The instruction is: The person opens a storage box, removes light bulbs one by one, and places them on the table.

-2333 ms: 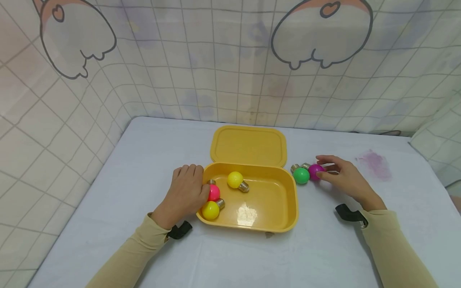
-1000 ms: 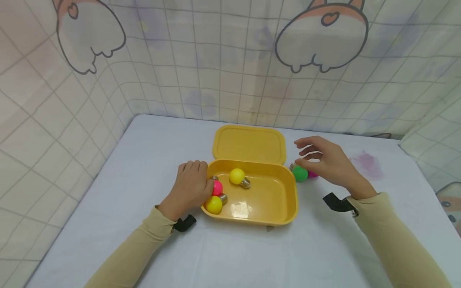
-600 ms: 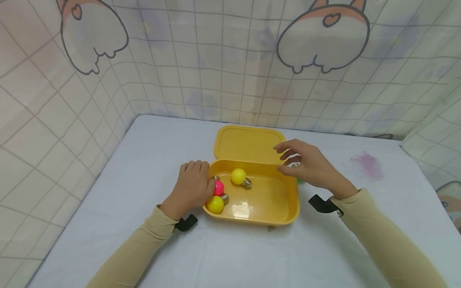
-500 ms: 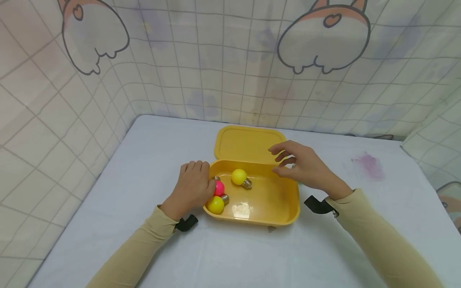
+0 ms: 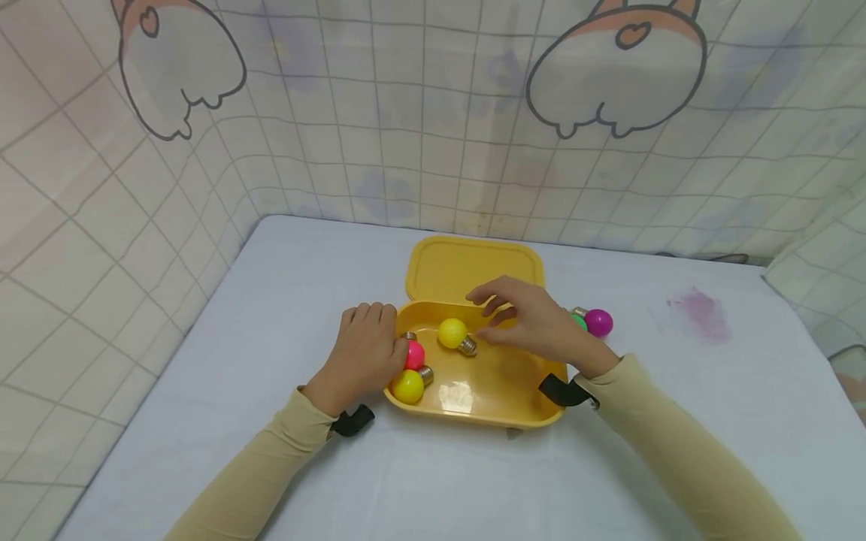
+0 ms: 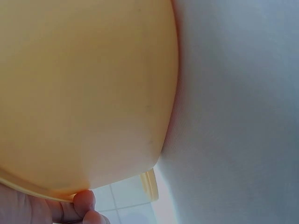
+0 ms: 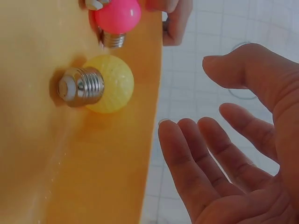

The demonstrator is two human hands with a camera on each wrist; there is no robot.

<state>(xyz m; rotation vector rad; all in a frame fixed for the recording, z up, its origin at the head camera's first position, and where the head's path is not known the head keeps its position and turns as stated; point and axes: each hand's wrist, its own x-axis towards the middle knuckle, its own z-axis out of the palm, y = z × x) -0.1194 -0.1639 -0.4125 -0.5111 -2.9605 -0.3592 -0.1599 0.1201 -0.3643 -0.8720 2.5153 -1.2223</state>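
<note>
My left hand point(image 5: 365, 353) grips the left rim of a yellow plastic box point(image 5: 473, 412); in the left wrist view its fingers point(image 6: 84, 201) curl over that rim. Inside the box, a pink light bulb point(image 5: 415, 355) and a yellow light bulb point(image 5: 408, 387) lie at the left end. Another yellow light bulb point(image 5: 452, 333) lies near the back wall, its metal screw base point(image 7: 84, 87) showing in the right wrist view. Over the box hovers my right hand point(image 5: 531, 319), fingers spread and holding nothing, just right of that bulb.
Behind the box lies its yellow lid point(image 5: 467, 270). On the white cloth to the right are a purple light bulb point(image 5: 598, 323) and a green light bulb point(image 5: 577, 321), partly hidden by my right hand. A grid-patterned curtain point(image 5: 419, 135) hangs behind the table.
My right hand has left the purple and green bulbs and moved left over the box, carrying nothing. The left hand keeps its grip on the rim. The bulbs lie as before.
</note>
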